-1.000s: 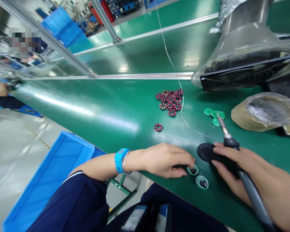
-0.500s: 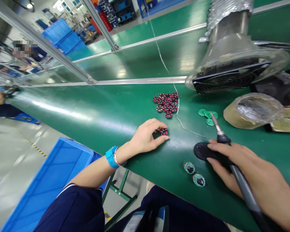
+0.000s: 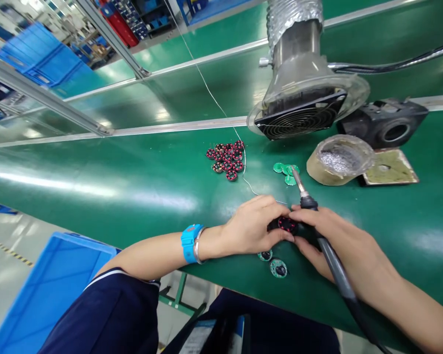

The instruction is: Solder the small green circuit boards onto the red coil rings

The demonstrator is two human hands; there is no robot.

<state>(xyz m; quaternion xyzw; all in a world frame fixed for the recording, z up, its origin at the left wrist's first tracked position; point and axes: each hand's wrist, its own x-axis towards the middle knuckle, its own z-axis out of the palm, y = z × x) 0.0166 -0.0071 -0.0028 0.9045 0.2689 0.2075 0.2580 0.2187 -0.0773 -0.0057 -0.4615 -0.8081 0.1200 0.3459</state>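
Although its rim is partly covered, the red-and-black ring (image 3: 287,224) shows above the near part of the green workbench (image 3: 162,196), its face turned toward you. Your left hand (image 3: 256,223) is the nearer to it: thumb and forefinger pinch the ring at its near and far edges, so that it lies just to the right of the palm. Foreshortened, the ring appears as an oval whose longer direction runs left to right, from one hand toward the other.

Your right hand (image 3: 345,241) lies immediately beyond, its fingers closed about the soldering iron (image 3: 332,258), which slants across the hand with its tip pointing away from you. A dark piece (image 3: 303,229) also sits between the right thumb and forefinger; whether it touches the ring cannot be told, as the fingers hide the contact.

Toward you, below the left hand, lie two round circuit boards (image 3: 278,268). Farther off are the pile of similar rings (image 3: 227,161), the thin wire (image 3: 245,167) beside it, the small green discs (image 3: 290,180), the taped tub (image 3: 319,169) and the fan hood (image 3: 300,115).
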